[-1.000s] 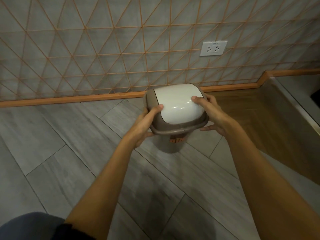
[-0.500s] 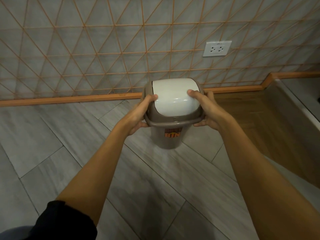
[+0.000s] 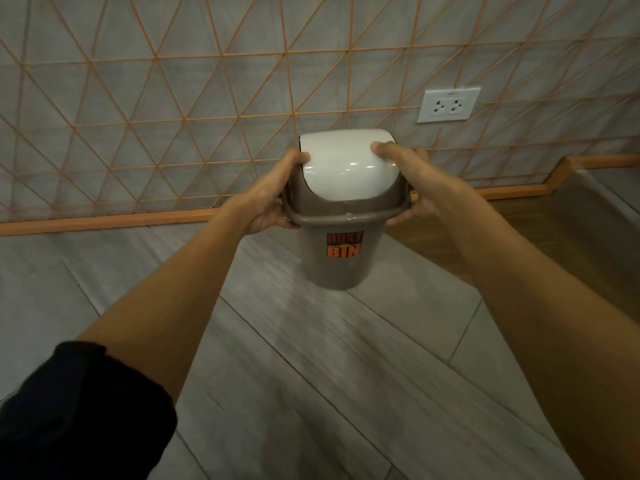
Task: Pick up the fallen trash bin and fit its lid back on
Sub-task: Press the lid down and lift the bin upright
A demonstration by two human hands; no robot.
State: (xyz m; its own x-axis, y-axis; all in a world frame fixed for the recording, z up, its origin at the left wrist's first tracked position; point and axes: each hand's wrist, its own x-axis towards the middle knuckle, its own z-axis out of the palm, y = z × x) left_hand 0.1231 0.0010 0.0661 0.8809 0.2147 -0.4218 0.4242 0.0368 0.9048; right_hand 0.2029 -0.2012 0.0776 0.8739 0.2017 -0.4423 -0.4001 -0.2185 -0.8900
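Fingers of my left hand (image 3: pixel 273 199) and right hand (image 3: pixel 408 181) clasp the lid (image 3: pixel 346 168) seated on the upright bin (image 3: pixel 341 258), thumbs pressing its white flap.

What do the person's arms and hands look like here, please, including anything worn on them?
Both hands, the left hand and the right hand, are bare, with no gloves, rings, watch or markings visible. The forearms are bare too. A dark, near-black sleeve covers the left upper arm and ends above the elbow. No sleeve shows on the right arm in the frame.
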